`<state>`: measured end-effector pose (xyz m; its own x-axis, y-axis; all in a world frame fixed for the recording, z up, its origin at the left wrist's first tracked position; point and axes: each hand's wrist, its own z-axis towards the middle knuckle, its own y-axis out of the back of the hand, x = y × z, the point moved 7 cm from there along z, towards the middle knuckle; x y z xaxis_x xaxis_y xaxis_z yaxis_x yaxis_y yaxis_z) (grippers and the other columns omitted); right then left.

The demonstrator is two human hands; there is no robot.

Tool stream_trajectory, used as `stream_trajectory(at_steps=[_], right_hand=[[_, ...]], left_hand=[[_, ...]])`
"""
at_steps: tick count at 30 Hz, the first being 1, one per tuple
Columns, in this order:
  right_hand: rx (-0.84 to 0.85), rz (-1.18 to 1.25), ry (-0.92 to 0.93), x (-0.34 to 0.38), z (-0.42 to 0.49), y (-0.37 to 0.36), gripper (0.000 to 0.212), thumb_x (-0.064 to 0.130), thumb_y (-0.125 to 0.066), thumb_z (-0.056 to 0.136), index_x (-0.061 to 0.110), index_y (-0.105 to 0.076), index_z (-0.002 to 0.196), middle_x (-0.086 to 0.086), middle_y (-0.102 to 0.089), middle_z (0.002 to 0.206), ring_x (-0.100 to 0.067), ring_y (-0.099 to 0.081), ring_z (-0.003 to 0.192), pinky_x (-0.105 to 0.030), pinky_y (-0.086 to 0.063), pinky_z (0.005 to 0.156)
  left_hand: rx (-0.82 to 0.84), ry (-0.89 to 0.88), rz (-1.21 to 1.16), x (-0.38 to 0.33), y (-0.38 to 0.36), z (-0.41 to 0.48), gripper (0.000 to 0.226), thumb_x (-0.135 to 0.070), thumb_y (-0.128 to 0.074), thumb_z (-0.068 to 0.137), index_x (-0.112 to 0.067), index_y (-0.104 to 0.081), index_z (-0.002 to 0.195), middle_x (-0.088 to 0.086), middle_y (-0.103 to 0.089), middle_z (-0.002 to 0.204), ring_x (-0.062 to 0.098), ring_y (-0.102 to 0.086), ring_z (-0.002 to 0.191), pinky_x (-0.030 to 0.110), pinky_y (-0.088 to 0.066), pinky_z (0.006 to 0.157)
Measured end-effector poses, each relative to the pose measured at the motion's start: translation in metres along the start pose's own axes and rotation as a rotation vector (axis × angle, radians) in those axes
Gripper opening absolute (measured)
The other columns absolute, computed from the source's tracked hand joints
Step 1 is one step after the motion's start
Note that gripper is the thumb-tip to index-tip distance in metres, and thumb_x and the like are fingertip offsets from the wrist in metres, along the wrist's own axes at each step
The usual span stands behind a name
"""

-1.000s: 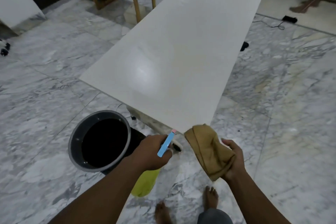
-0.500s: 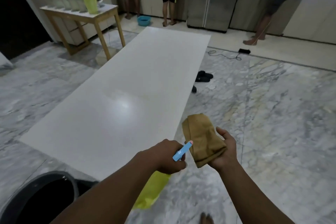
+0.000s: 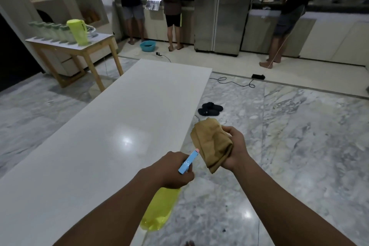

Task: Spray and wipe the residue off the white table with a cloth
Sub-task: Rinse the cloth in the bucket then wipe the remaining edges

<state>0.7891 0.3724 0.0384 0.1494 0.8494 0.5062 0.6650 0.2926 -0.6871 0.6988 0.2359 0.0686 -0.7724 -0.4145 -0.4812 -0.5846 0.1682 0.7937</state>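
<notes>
Over the last second the view had lifted from a steep look down at the near end of the white tabletop (image 3: pixel 95 156) to a longer look along it. The dark bin that had sat at the lower left was gone from sight, and the kitchen end of the room had come into frame. The holds themselves had not changed. The left hand (image 3: pixel 171 168) kept its grip curled round the neck of the yellow spray bottle (image 3: pixel 159 209), whose blue nozzle (image 3: pixel 188 161) pointed up and to the right, towards the cloth rather than down at the surface. The right hand (image 3: pixel 235 150) kept its grip pinched on the folded tan cloth (image 3: pixel 211 142), thumb on top, the cloth held in the air. Both hands hung just past the tabletop's right edge, above the marble floor (image 3: pixel 289 146), with black slippers (image 3: pixel 210 109) lying farther off beside the table. Ceiling glare lay over the middle of the tabletop, so no residue could be made out there. Nothing looked sprayed or wiped yet. The shift read as lining up along the table's length, and the nozzle would probably need turning towards the surface before the first spray.
</notes>
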Motion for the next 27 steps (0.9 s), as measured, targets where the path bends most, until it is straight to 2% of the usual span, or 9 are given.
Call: stream_trajectory(at_steps=[8,11,13,16,19,21,23,25,27], right_hand=[[-0.010,-0.069,0.000,0.111,0.162,-0.028,0.047,0.035,-0.048,0.093,0.003,-0.066,0.121,-0.019,-0.071,0.108,-0.035,-0.067,0.096,-0.043,-0.056,0.084],[-0.034,-0.106,0.008,0.157,0.210,-0.039,0.045,0.035,-0.048,0.093,0.002,-0.068,0.117,-0.020,-0.072,0.106,-0.035,-0.067,0.098,-0.044,-0.054,0.086],[-0.036,-0.082,0.021,0.182,0.235,-0.044,0.044,0.035,-0.048,0.093,0.002,-0.069,0.115,-0.020,-0.072,0.106,-0.036,-0.066,0.098,-0.045,-0.053,0.088],[-0.028,-0.085,0.012,0.218,0.273,-0.050,0.046,0.035,-0.048,0.093,0.002,-0.067,0.119,-0.021,-0.072,0.106,-0.036,-0.068,0.093,-0.043,-0.056,0.082],[-0.039,-0.071,0.004,0.252,0.320,-0.052,0.043,0.032,-0.047,0.094,0.001,-0.066,0.117,-0.021,-0.073,0.102,-0.036,-0.071,0.087,-0.043,-0.059,0.075],[-0.051,-0.071,-0.017,0.272,0.357,-0.048,0.045,0.030,-0.047,0.094,0.000,-0.065,0.121,-0.023,-0.070,0.115,-0.038,-0.068,0.101,-0.048,-0.056,0.088],[-0.099,-0.110,-0.063,0.289,0.403,-0.037,0.046,0.028,-0.047,0.094,0.000,-0.064,0.126,-0.024,-0.066,0.127,-0.039,-0.062,0.117,-0.051,-0.048,0.103],[-0.161,-0.196,-0.092,0.309,0.456,-0.024,0.043,0.026,-0.045,0.095,0.002,-0.066,0.123,-0.021,-0.068,0.123,-0.036,-0.064,0.113,-0.047,-0.051,0.099],[-0.237,-0.223,-0.102,0.335,0.512,-0.006,0.033,0.024,-0.047,0.095,0.006,-0.069,0.112,-0.015,-0.071,0.111,-0.030,-0.066,0.099,-0.038,-0.055,0.084]], left_hand=[[-0.090,-0.013,-0.035,0.022,0.092,0.184,0.022,-0.033,-0.065,0.091,-0.011,-0.066,0.087,0.007,-0.069,0.085,0.026,-0.068,0.080,0.043,-0.055,0.076],[-0.094,-0.024,-0.055,0.027,0.125,0.243,0.021,-0.033,-0.066,0.091,-0.013,-0.065,0.086,0.002,-0.065,0.081,0.021,-0.064,0.075,0.041,-0.055,0.074],[-0.096,-0.021,-0.065,0.029,0.144,0.275,0.023,-0.034,-0.066,0.090,-0.011,-0.065,0.086,0.005,-0.067,0.082,0.018,-0.061,0.072,0.042,-0.055,0.073],[-0.093,-0.014,-0.050,0.030,0.170,0.319,0.024,-0.030,-0.062,0.089,-0.014,-0.059,0.073,0.011,-0.063,0.074,0.020,-0.054,0.065,0.048,-0.054,0.071],[-0.107,0.013,-0.045,0.035,0.195,0.363,0.036,-0.026,-0.058,0.091,-0.029,-0.043,0.058,0.004,-0.051,0.066,0.022,-0.047,0.063,0.040,-0.044,0.064],[-0.119,0.049,-0.058,0.044,0.208,0.394,0.033,-0.031,-0.061,0.090,-0.026,-0.046,0.062,0.003,-0.055,0.069,0.024,-0.052,0.066,0.039,-0.045,0.065],[-0.112,0.076,-0.082,0.053,0.219,0.425,0.024,-0.033,-0.063,0.091,-0.017,-0.058,0.075,0.007,-0.065,0.080,0.028,-0.063,0.076,0.042,-0.052,0.072],[-0.120,0.106,-0.123,0.065,0.231,0.465,0.024,-0.034,-0.065,0.092,-0.010,-0.066,0.091,0.008,-0.071,0.091,0.027,-0.069,0.085,0.043,-0.056,0.080],[-0.153,0.140,-0.156,0.078,0.243,0.510,0.025,-0.035,-0.067,0.094,-0.010,-0.068,0.097,0.004,-0.068,0.090,0.023,-0.068,0.083,0.041,-0.057,0.081]])
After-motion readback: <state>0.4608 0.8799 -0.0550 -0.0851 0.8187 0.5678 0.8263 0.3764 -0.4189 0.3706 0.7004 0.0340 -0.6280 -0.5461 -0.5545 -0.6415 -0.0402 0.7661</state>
